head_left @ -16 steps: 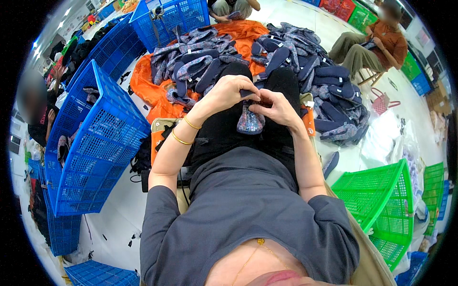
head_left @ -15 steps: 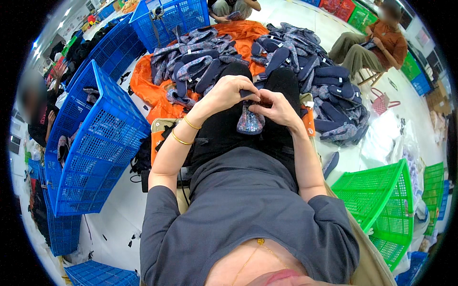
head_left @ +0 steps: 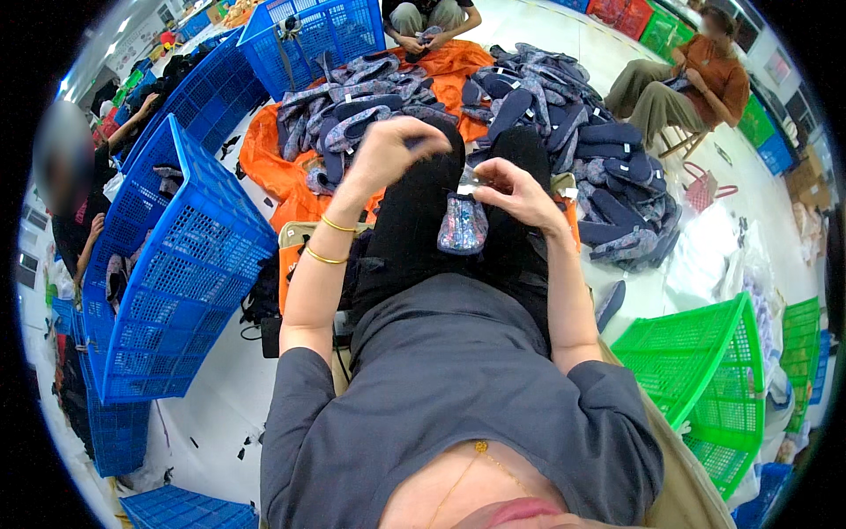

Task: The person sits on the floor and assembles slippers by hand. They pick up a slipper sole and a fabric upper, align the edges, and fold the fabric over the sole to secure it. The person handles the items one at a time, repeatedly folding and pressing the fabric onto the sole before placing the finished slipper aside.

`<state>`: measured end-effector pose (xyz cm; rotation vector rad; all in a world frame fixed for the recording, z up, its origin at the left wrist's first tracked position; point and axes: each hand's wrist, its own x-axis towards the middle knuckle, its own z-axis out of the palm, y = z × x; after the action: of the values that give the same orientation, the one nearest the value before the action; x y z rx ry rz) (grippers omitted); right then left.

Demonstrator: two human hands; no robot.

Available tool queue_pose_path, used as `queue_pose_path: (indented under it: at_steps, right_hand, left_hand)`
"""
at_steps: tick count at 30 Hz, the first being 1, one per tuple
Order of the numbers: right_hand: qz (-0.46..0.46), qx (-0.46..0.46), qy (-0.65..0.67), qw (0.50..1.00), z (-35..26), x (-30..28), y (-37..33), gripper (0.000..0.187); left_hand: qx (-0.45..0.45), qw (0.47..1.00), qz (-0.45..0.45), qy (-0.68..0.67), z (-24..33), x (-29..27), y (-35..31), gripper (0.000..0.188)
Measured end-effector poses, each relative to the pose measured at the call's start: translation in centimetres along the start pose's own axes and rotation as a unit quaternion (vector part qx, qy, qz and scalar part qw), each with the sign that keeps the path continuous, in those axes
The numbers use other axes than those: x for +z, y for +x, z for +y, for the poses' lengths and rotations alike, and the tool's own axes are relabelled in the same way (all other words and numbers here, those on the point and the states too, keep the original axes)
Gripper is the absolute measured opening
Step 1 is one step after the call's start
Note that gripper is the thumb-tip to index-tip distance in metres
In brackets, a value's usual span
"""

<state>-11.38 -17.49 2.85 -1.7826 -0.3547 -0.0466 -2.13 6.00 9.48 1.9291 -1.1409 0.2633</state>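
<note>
On my lap, my right hand pinches the upper end of a slipper with a multicoloured patterned front and a dark edge. A small pale piece shows at its fingertips, too small to make out. My left hand is raised to the left of the slipper, apart from it, fingers bent and smeared by motion. Whether it holds anything cannot be seen. Beyond my knees lie two heaps of navy patterned slippers, a left heap and a right heap.
An orange cloth lies under the left heap. Blue crates stand on my left and green crates on my right. One person sits at the far right, another beyond the heaps, a third at far left.
My left hand has let go of the slipper and moved up and left. My right hand keeps hold, and the slipper's upper end and the small pale piece now show.
</note>
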Motion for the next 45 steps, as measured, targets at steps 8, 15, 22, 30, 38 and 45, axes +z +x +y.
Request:
queue_pose_path:
  at_steps: [8,15,22,30,38,45]
  right_hand:
    - [-0.086,0.077,0.077,0.99,1.3,-0.5,-0.2,0.04]
    - [-0.046,0.082,0.095,0.991,0.6,0.2,-0.3,0.036]
    - [-0.089,0.076,0.065,0.991,-0.8,0.1,-0.4,0.031]
    - [-0.088,0.099,0.104,0.986,-0.7,1.5,-0.5,0.024]
    - [-0.04,0.082,0.086,0.992,-0.5,2.1,-0.1,0.021]
    - [0.017,0.057,-0.051,0.997,-0.7,0.3,-0.4,0.032]
  left_hand:
    - [-0.018,0.98,-0.196,-0.024,-2.6,0.2,-3.3,0.028]
    - [-0.156,0.919,-0.225,-0.282,-2.2,4.2,-5.4,0.025]
    - [-0.213,0.871,-0.193,-0.399,-2.5,5.4,-6.7,0.024]
    - [-0.217,0.894,-0.148,-0.364,-2.0,5.4,-7.3,0.024]
    - [-0.211,0.923,-0.1,-0.305,-1.2,5.3,-7.0,0.022]
    - [-0.223,0.913,-0.085,-0.33,-1.6,5.2,-7.0,0.023]
